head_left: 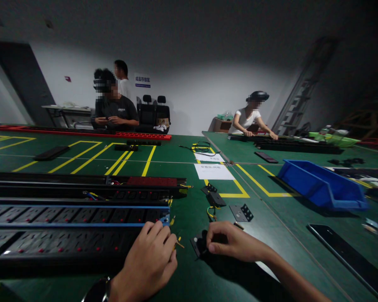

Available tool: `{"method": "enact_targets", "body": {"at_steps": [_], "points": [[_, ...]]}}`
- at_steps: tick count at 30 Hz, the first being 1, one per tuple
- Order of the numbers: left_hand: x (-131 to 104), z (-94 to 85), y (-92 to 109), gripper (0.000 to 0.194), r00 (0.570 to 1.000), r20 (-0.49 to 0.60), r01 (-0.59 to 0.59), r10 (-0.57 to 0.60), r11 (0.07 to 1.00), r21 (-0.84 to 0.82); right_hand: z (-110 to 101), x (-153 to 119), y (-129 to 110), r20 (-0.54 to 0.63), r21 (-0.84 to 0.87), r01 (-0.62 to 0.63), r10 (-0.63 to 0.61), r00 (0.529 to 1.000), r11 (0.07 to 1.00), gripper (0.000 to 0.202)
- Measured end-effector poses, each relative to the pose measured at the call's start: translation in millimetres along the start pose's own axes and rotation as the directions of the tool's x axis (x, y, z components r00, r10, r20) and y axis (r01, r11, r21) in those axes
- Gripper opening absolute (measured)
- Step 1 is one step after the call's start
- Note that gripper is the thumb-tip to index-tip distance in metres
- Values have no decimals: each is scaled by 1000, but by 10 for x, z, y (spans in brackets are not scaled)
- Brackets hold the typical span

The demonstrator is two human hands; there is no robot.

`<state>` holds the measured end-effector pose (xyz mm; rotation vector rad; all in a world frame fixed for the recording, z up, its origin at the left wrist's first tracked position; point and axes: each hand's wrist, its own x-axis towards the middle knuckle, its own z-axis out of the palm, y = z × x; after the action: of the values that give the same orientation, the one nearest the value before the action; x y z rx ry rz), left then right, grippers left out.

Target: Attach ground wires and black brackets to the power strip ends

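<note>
— "Your watch (98, 289) sits nearest; your left hand (151, 256) covers one end of the socket strip (72, 243), its grip I can't tell."
— "And your right hand (234, 242)?"
— "Apart, pinching the black bracket (195, 248) beside that end."

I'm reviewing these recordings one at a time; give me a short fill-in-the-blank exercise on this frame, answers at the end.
The left hand is at the end of a socket strip dotted with ____ spots.
The right hand has its fingers at a ____ bracket.
Of the two hands, only the ____ one shows a watch.
The open bin is coloured ____.

Missing words: red; black; left; blue.
</note>
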<state>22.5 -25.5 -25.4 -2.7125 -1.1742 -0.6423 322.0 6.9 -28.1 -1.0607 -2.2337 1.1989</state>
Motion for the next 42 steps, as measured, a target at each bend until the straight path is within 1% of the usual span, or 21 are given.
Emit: {"method": "enact_targets", "body": {"at_steps": [3,6,10,15,20,22,24,27,29,32,36,42], "points": [[-2,-12,7,7,1000,-3,-1,1,1000,7,0,5,-11,-11,22,-19,19,1000,1000,47],[-8,-14,8,7,1000,-3,-1,1,1000,8,13,13,14,-67,51,-36,40,997,998,49],[-11,-3,4,8,1000,-9,-11,11,1000,4,41,16,49,-120,38,-60,64,991,997,44],[-4,-11,-1,8,1000,-7,-11,11,1000,5,27,-15,12,-112,-22,-81,78,991,996,47],[-9,-15,15,9,1000,-22,-13,14,1000,19,-21,-47,0,-84,-81,-80,73,994,994,66],[-9,-7,17,9,1000,-27,-16,16,1000,23,-28,-45,5,-66,-109,-79,72,995,991,68],[-6,1,12,9,999,-31,-16,17,1000,22,-26,-36,0,-45,-143,-76,70,997,987,60],[0,7,-1,8,999,-28,-15,16,1000,18,-11,-21,-29,-28,-191,-91,87,996,977,37],[1,10,-6,7,1000,-21,-16,16,1000,17,4,-19,-53,-41,-213,-115,109,993,970,26],[-4,9,-3,7,1000,-9,-13,14,1000,19,22,-22,-71,-59,-212,-131,122,991,968,23],[-11,1,7,6,1000,-1,-14,14,1000,24,31,-21,-61,-65,-199,-123,112,992,972,22],[-2,16,-6,7,999,-23,-29,30,999,35,57,-8,-39,-93,-215,-131,113,989,968,19]]}}
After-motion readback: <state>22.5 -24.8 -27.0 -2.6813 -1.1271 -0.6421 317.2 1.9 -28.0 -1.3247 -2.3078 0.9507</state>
